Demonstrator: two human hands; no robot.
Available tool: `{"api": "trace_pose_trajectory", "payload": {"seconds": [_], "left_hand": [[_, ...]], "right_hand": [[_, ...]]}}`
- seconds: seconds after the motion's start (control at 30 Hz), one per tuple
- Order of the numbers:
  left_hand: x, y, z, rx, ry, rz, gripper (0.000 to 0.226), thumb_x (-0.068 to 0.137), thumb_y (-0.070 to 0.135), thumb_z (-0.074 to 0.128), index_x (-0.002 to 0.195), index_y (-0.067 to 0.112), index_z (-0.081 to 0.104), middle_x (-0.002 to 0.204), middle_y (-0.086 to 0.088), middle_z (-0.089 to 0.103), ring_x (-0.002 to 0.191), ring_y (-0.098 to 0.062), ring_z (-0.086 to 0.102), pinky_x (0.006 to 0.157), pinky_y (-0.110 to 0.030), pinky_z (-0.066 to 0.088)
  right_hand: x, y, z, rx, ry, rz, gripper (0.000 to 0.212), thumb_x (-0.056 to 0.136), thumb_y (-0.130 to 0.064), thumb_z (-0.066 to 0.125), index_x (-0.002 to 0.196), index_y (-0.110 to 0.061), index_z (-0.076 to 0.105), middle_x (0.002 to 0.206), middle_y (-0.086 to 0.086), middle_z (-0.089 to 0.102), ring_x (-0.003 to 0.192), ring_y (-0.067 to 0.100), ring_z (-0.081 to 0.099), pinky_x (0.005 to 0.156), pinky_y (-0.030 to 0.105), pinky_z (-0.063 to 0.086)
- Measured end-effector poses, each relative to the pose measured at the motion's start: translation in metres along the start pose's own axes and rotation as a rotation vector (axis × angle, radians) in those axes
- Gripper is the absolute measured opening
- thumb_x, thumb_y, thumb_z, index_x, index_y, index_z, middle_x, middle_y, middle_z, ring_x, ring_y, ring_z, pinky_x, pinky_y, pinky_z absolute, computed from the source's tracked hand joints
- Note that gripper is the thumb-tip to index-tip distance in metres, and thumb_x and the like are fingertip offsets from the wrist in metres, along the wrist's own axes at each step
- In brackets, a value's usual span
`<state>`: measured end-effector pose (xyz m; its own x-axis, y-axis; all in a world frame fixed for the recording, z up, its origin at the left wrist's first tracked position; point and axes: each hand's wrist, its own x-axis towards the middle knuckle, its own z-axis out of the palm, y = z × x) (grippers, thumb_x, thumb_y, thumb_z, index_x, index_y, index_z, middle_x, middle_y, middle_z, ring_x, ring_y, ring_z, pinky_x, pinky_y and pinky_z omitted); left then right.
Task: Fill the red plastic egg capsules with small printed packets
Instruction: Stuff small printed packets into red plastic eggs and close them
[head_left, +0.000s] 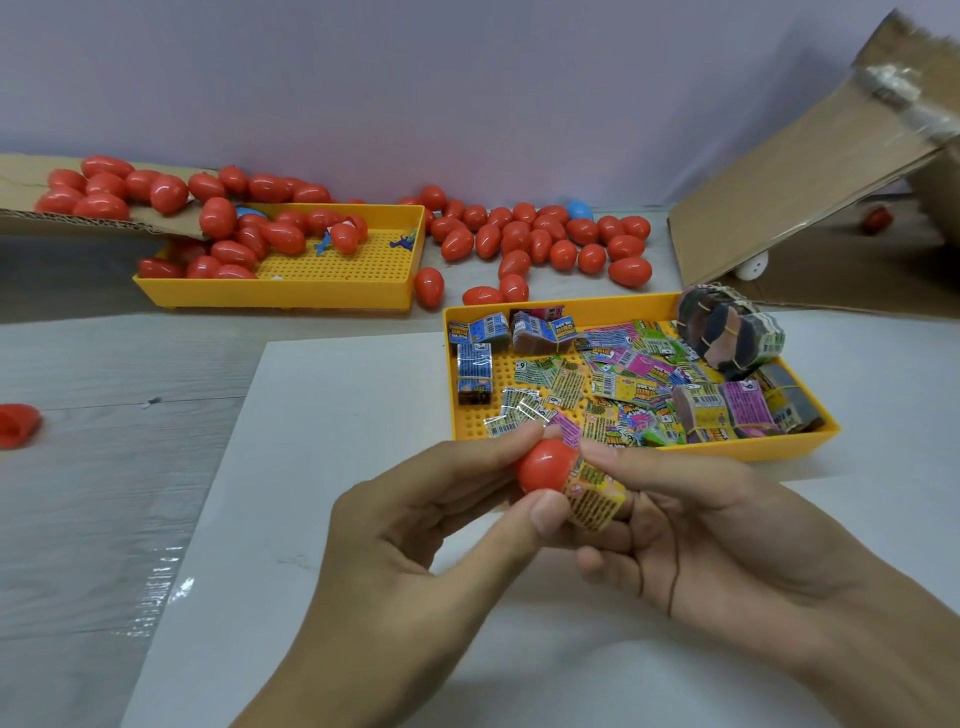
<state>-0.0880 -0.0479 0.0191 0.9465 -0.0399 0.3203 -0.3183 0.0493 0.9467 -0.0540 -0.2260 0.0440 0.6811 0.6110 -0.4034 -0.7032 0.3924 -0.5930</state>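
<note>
While left-hand fingers (545, 512) pinch a red plastic egg capsule half (545, 465), right-hand fingers (615, 457) press a yellow printed packet (595, 496) in — partly seated. Many red egg capsules (540, 236) wait on the tabletop (104, 493) — early stage, probably.

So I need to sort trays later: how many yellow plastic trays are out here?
2. One yellow plastic tray sits at the back left holding red egg capsules; the other sits right of centre holding printed packets. Cardboard could hide more.

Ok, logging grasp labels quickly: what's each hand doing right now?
Left hand: pinching the red egg capsule half.
Right hand: holding the yellow printed packet at the capsule's opening.
</note>
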Motion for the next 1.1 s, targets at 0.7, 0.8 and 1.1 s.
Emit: {"api": "trace_pose_trajectory", "payload": {"seconds": [0.7, 0.8, 1.1], "left_hand": [[-0.0014, -0.0066, 0.0000, 0.037, -0.070, 0.023, 0.037, 0.079, 0.025, 0.076, 0.116, 0.028, 0.073, 0.111, 0.003, 0.075, 0.106, -0.021, 0.071, 0.093, -0.033, 0.055], [-0.0009, -0.0078, 0.0006, 0.054, -0.056, 0.037, 0.038, 0.076, 0.023, 0.079, 0.114, 0.027, 0.073, 0.111, 0.004, 0.075, 0.105, -0.019, 0.071, 0.092, -0.031, 0.056], [0.0027, -0.0036, -0.0012, -0.004, -0.017, 0.021, 0.041, 0.072, 0.019, 0.081, 0.112, 0.026, 0.072, 0.111, -0.001, 0.074, 0.102, -0.024, 0.072, 0.083, -0.029, 0.058]], "right_hand": [[-0.0021, -0.0008, 0.0002, -0.203, 0.033, -0.056, 0.036, 0.072, -0.023, 0.079, 0.101, -0.003, 0.074, 0.100, 0.025, 0.069, 0.096, 0.036, 0.063, 0.060, 0.028, 0.057], [-0.0023, -0.0001, 0.0008, -0.267, 0.040, -0.075, 0.044, 0.073, -0.028, 0.079, 0.104, 0.002, 0.071, 0.104, 0.028, 0.069, 0.097, 0.037, 0.064, 0.061, 0.028, 0.057], [-0.0038, 0.0005, 0.0068, -0.411, 0.107, -0.219, 0.034, 0.073, -0.032, 0.075, 0.089, -0.003, 0.074, 0.084, 0.016, 0.074, 0.071, 0.022, 0.072, 0.053, 0.026, 0.056]]}}
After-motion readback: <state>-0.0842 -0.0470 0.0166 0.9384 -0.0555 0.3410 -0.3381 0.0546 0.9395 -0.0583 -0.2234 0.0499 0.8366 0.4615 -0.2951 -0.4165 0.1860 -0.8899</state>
